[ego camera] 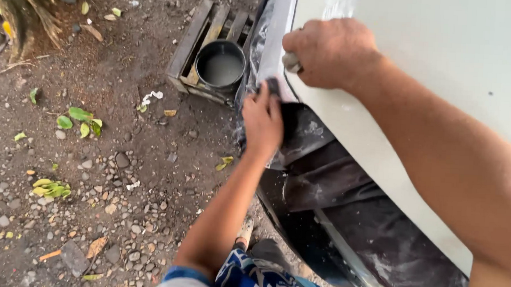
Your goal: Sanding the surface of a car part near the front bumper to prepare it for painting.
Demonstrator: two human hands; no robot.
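Note:
My right hand (330,51) is closed around a small grey pad or block (290,62) and presses it against the edge of a white car body panel (447,49). My left hand (262,120) lies flat on the dark plastic sheeting (345,206) that covers the part below the panel, fingers pinching a dark bit at its upper edge. The sheeting is wet and streaked with white residue.
A round black bucket of cloudy water (220,66) stands on a small wooden pallet (200,38) on the dirt ground. Pebbles, dead leaves and small green plants (82,120) are scattered to the left. My blue and white patterned clothing (242,279) shows at the bottom.

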